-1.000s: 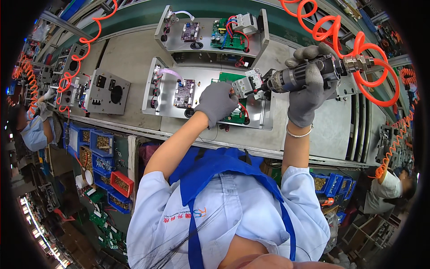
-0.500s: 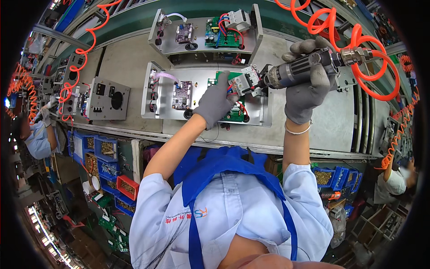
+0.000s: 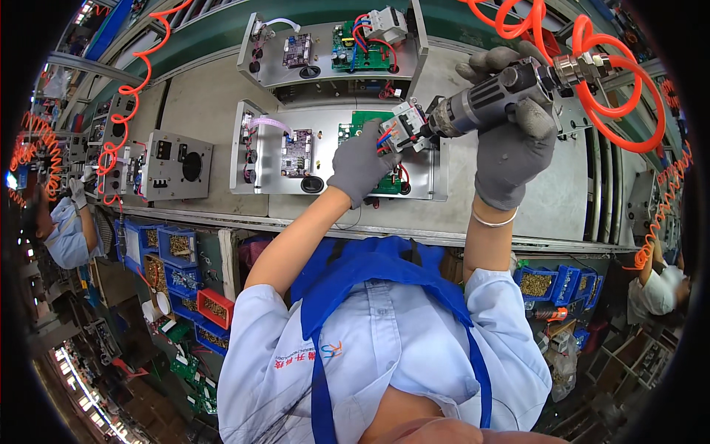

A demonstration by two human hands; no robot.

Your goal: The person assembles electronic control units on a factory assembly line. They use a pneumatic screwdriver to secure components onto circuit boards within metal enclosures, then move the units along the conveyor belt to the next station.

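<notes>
In my grey-gloved right hand (image 3: 515, 152) is a dark air screwdriver (image 3: 481, 103), held almost level, its tip against the right side of a white circuit breaker (image 3: 406, 127). My left hand (image 3: 361, 164), gloved too, is closed at the breaker's left side, where red and blue wires (image 3: 385, 139) enter; its fingertips are partly hidden. The breaker sits tilted over a green circuit board (image 3: 355, 127) in an open metal chassis (image 3: 277, 177). My left hand covers part of that board. A smaller purple-brown board (image 3: 299, 153) is mounted farther left in the chassis.
A second open chassis (image 3: 325, 85) stands just behind. At left is a metal case with a round fan opening (image 3: 177, 166). An orange coiled air hose (image 3: 642, 133) loops from the screwdriver. Blue bins of small parts (image 3: 177, 248) hang below the bench edge. Other people work at both sides.
The screwdriver and my right hand have shifted slightly left in the picture, with the tip still at the breaker. My left hand stays beside the wires, its fingers slightly moved. The whole view has shifted a little.
</notes>
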